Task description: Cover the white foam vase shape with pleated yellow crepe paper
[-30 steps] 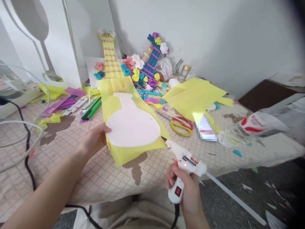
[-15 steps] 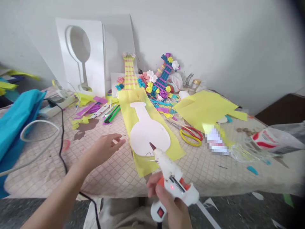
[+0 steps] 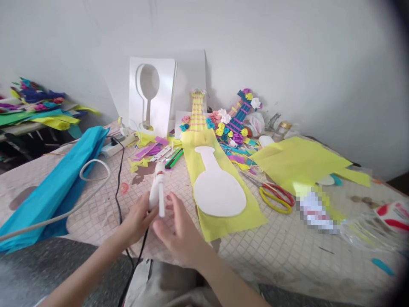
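Note:
My left hand is closed around a white hot glue gun, which stands nozzle-up over the near edge of the table. Just to its right, my right hand has its fingers apart beside the gun and holds nothing. A white foam guitar shape lies on a long yellow paper strip right of both hands, untouched.
Yellow-and-red scissors and a yellow sheet lie to the right. Blue paper, a black cord and a power strip are at left. A cut-out foam board and decorated paper guitars lean on the wall.
The glue gun has gone from my right hand, near the foam shape, over to my left hand. My left hand let go of the yellow strip. The view swung left.

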A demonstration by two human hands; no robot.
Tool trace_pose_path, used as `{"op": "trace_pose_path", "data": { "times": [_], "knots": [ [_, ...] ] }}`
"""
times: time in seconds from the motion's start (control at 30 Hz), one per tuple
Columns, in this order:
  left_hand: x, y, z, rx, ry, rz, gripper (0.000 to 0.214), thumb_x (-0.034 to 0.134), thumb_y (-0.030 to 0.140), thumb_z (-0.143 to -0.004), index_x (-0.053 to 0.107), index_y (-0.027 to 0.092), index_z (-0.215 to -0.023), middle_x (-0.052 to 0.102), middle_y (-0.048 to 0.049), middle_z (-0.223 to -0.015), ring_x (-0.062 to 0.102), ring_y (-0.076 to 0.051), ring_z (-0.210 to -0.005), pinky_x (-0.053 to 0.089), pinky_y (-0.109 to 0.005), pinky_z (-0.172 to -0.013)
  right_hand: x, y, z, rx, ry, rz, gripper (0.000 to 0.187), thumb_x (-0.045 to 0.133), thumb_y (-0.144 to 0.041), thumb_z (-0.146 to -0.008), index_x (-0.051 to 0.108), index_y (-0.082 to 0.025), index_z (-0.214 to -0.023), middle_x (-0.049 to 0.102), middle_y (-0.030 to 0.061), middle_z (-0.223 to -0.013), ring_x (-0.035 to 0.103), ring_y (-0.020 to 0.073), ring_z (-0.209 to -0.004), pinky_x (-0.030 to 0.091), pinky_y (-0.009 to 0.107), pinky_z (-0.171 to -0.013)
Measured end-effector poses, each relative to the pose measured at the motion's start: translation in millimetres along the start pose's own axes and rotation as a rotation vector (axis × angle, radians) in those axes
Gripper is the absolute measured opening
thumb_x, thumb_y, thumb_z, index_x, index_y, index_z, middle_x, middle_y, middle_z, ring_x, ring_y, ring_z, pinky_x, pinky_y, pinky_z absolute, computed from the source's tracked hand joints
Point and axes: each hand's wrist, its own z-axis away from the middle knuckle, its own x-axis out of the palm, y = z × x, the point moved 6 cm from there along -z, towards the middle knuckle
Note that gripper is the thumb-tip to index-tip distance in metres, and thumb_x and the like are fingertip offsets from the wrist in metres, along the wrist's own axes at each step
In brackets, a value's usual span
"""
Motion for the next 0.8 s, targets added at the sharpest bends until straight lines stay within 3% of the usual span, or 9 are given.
{"op": "trace_pose_path", "data": {
  "times": [0.1, 0.17, 0.27, 0.43, 0.6, 0.8],
  "knots": [
    [-12.2, -31, -22, -0.029, -0.022, -0.153, 0.030, 0.036, 0.042, -0.081, 0.049, 0.015, -0.083, 0.054, -0.0093, -0.089, 0.050, -0.024, -0.085, 0.041, -0.042, -0.082, -35, 19, 21, 0.041, 0.145, -0.060, 0.027, 0.045, -0.028, -0.084, 0.050, -0.020, -0.110, 0.058, 0.0062, -0.103, 0.059, 0.0150, -0.081, 0.048, 0.026, -0.064],
    [-18.6, -45, -33, -0.020, -0.052, -0.221, 0.030, 0.035, 0.040, -0.081, 0.051, 0.015, -0.083, 0.053, -0.0114, -0.102, 0.046, -0.026, -0.099, 0.032, -0.047, -0.092, -71, 28, 39, 0.025, 0.298, -0.043, 0.017, 0.045, -0.028, -0.085, 0.057, -0.020, -0.094, 0.061, 0.0028, -0.086, 0.058, 0.0127, -0.074, 0.047, 0.025, -0.068],
    [-23.9, -63, -46, -0.014, -0.111, -0.257, 0.032, 0.032, 0.039, -0.084, 0.051, 0.015, -0.094, 0.044, -0.0125, -0.122, 0.034, -0.028, -0.115, 0.018, -0.049, -0.101, -125, 36, 69, 0.029, 0.500, 0.030, 0.014, 0.051, -0.029, -0.084, 0.060, -0.020, -0.089, 0.061, 0.0000, -0.073, 0.057, 0.0109, -0.068, 0.046, 0.022, -0.067],
    [-25.8, -79, -52, -0.060, -0.169, -0.253, 0.038, 0.024, 0.041, -0.088, 0.051, 0.014, -0.088, 0.043, -0.0121, -0.119, 0.034, -0.025, -0.114, 0.019, -0.043, -0.101, -185, 46, 113, 0.115, 0.737, 0.145, 0.016, 0.057, -0.034, -0.079, 0.062, -0.020, -0.084, 0.061, 0.0001, -0.069, 0.056, 0.0112, -0.066, 0.046, 0.020, -0.062],
    [-30.9, -79, -45, -0.106, -0.081, -0.480, 0.041, 0.026, 0.042, -0.088, 0.052, 0.013, -0.096, 0.044, -0.0126, -0.117, 0.039, -0.026, -0.110, 0.025, -0.042, -0.096, -205, 61, 130, 0.192, 0.771, 0.187, 0.019, 0.059, -0.037, -0.076, 0.063, -0.019, -0.084, 0.060, -0.0001, -0.065, 0.055, 0.0120, -0.064, 0.046, 0.022, -0.061],
    [-32.9, -82, -37, -0.153, -0.049, -0.692, 0.044, 0.026, 0.043, -0.088, 0.056, 0.012, -0.100, 0.044, -0.0149, -0.123, 0.040, -0.030, -0.112, 0.032, -0.045, -0.091, -243, 73, 105, 0.241, 0.741, 0.384, 0.028, 0.055, -0.042, -0.077, 0.063, -0.019, -0.091, 0.065, 0.0032, -0.075, 0.060, 0.0165, -0.068, 0.048, 0.030, -0.068]
  ]
}}
